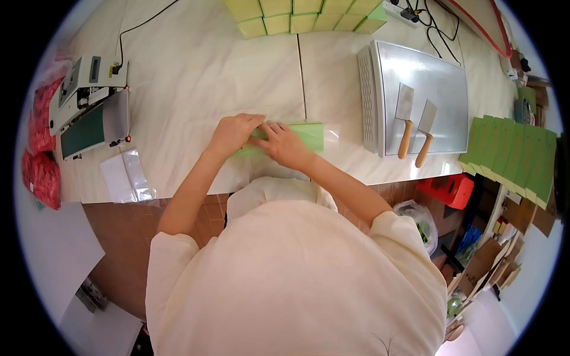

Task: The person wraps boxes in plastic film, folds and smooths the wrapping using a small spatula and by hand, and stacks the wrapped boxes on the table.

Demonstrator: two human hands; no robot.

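Observation:
A long light-green box lies on the table in front of me, inside a clear plastic wrap that sticks out past its right end. My left hand is closed at the box's left part, its fingers bent over the wrap. Beside it, nearly touching, my right hand is closed over the top and near side of the box, fingers curled. Both hands hide much of the box's left half, and the fingertips are hard to make out.
On the right stands a metal heating box with two wooden-handled scrapers on top. A machine stands left, near clear plastic sheets. Green boxes are stacked at the back and right. Cables lie back right.

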